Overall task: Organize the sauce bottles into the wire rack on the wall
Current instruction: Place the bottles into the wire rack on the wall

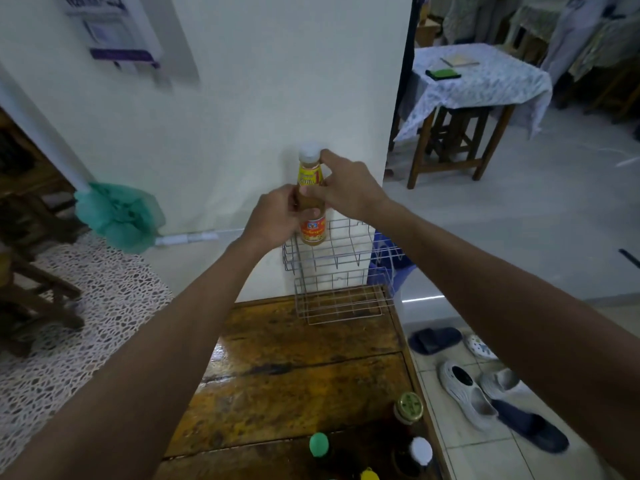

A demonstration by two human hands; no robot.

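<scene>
In the head view we see, at the centre of the frame, a tall sauce bottle held upright against the white wall. It has a white cap, a yellow neck label, amber contents and a red and orange label low on the body. Our left hand curls around its middle; our right hand pinches the neck, fingertips near the cap. The bottle's base sits at the left end of the upper tier of the wire rack, which hangs on the wall just below centre. At the bottom of the frame the wooden surface carries more bottles, showing a green cap, a gold lid, a white cap and a yellow cap.
</scene>
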